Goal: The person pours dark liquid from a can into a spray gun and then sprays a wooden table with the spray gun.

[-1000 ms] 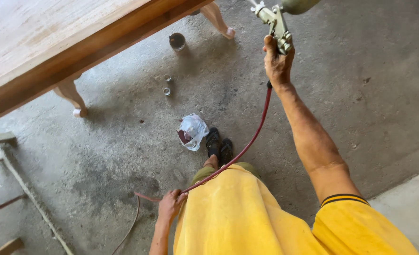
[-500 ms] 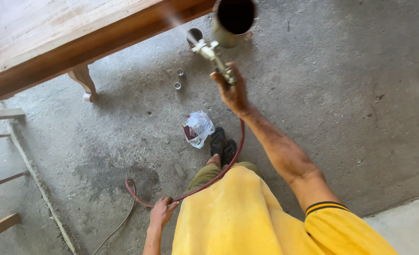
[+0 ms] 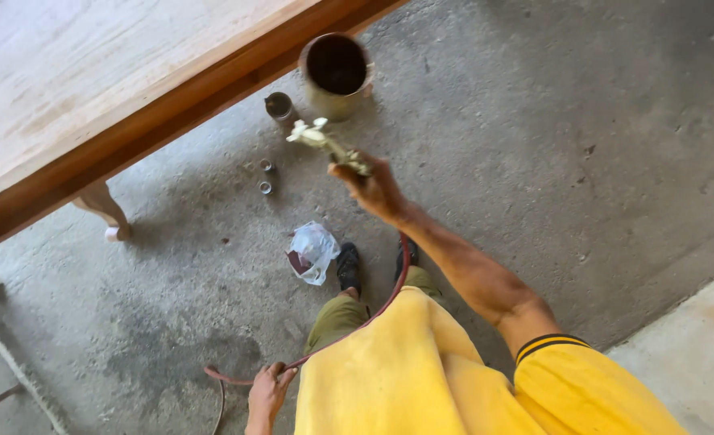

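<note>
My right hand (image 3: pixel 373 187) is stretched forward and grips a spray gun (image 3: pixel 321 138) whose open metal cup (image 3: pixel 335 74) shows a dark inside. The gun's nozzle points toward the edge of a large wooden tabletop (image 3: pixel 91 97) at the upper left. A red air hose (image 3: pixel 373 310) runs from the gun down past my legs to my left hand (image 3: pixel 270 393), which is closed around it low beside my yellow shirt. My dark shoes (image 3: pixel 349 267) stand on the concrete floor.
A crumpled plastic bag (image 3: pixel 312 251) lies by my feet. A small dark can (image 3: pixel 279 105) and two little caps (image 3: pixel 265 176) sit on the floor near the table edge. A table leg (image 3: pixel 103 208) stands at left. A metal frame (image 3: pixel 2 346) lies lower left.
My right hand has swung the spray gun leftward and lower, toward the tabletop edge. The cup's open mouth now faces the camera. My left hand has kept its grip on the hose.
</note>
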